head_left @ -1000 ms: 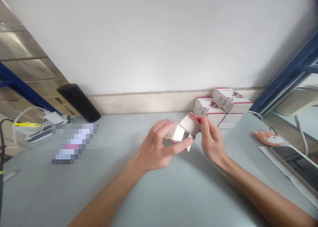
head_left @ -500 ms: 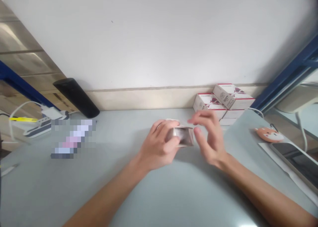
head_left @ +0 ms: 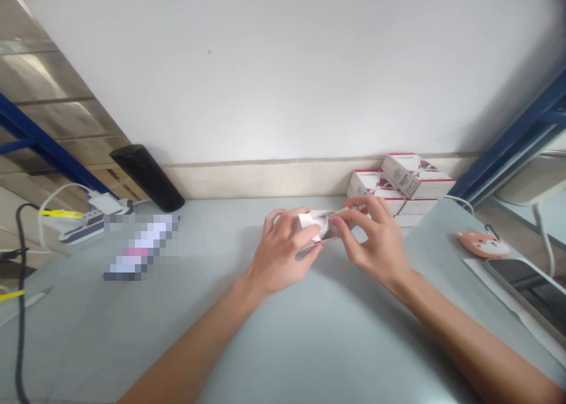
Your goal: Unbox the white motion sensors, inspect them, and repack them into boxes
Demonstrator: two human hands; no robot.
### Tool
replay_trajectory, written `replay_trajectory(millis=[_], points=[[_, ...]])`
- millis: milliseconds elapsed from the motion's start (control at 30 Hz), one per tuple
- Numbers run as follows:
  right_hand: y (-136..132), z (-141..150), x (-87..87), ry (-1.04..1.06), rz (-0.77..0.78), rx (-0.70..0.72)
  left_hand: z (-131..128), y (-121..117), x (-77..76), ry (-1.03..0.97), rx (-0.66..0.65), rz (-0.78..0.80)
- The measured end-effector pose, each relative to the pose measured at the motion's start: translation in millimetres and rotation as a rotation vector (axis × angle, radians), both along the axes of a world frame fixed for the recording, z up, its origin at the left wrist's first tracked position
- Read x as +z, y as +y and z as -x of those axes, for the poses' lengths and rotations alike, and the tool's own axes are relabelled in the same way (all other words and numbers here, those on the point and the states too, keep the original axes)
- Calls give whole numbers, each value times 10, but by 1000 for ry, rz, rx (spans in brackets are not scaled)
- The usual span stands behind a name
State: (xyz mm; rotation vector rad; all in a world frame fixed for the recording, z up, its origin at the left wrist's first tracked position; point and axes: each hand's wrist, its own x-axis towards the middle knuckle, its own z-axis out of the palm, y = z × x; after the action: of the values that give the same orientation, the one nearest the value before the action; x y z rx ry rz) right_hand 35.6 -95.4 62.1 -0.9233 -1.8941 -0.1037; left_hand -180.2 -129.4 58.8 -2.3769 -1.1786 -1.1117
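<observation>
Above the middle of the table, my left hand [head_left: 282,252] is closed around a small white carton [head_left: 305,220]. The carton's open end faces right, and a white flap stands out beside my left thumb. Something pale shows inside, too blurred to name. At the opening, my right hand [head_left: 377,239] pinches with thumb and forefinger. What lies between those fingertips is too small to make out. Just behind my right hand are stacked white and red cartons [head_left: 418,173] with dark red pictures.
A black cylinder [head_left: 148,178] leans at the back left, near a power strip [head_left: 92,222] with cables. A blurred-out object [head_left: 140,248] lies before it. To the right are an orange animal-faced case [head_left: 483,244] and a phone [head_left: 526,292] on white paper. A wall closes off the back.
My right hand let go of the carton's red-edged flap, moved off with fingers apart, then came back to pinch at the opening. My left hand kept hold while the carton turned.
</observation>
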Motion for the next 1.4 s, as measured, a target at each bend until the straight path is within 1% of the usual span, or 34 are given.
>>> replay_trajectory(millis=[67, 200, 300, 400, 467, 533, 600, 667, 733, 867, 933, 1000, 1067, 1133, 1200, 1267, 1333, 1400], points=[[36, -19, -13, 17, 63, -24, 13, 13, 16, 50, -22, -6], [91, -46, -76, 13, 238, -67, 30, 8, -1, 130, -82, -93], [100, -18, -137, 62, 447, 15, 30, -32, -37, 247, -91, -73], [67, 55, -170, 241, 736, 138, 16, -74, -66, 343, -82, -39], [23, 111, -172, 406, 894, 183, -15, -94, -80, 365, -70, -29], [-27, 159, -170, 562, 982, 197, -61, -109, -93, 358, -70, -42], [-67, 193, -171, 678, 1020, 165, -103, -121, -105, 338, -77, -68], [-80, 210, -177, 741, 1017, 103, -123, -133, -109, 315, -86, -87], [-57, 205, -181, 753, 969, 40, -117, -144, -101, 308, -81, -69], [71, 126, -147, 763, 771, -28, -79, -147, -65, 318, 12, 7], [145, 64, -107, 824, 650, -17, -50, -114, -58, 324, 46, 15], [202, 8, -63, 882, 520, 16, 10, -48, -63, 319, 49, 11], [229, -29, -32, 882, 396, 33, 114, 43, -71, 301, 55, 18], [226, -49, -21, 830, 314, 19, 250, 141, -77, 291, 110, 60], [200, -57, -31, 760, 292, 9, 376, 227, -76, 290, 172, 106], [159, -60, -48, 685, 302, -3, 441, 277, -70, 284, 202, 120], [115, -54, -60, 608, 329, -16, 406, 265, -63, 258, 206, 99], [77, -36, -63, 567, 373, -7, 269, 176, -61, 186, 184, 82]])
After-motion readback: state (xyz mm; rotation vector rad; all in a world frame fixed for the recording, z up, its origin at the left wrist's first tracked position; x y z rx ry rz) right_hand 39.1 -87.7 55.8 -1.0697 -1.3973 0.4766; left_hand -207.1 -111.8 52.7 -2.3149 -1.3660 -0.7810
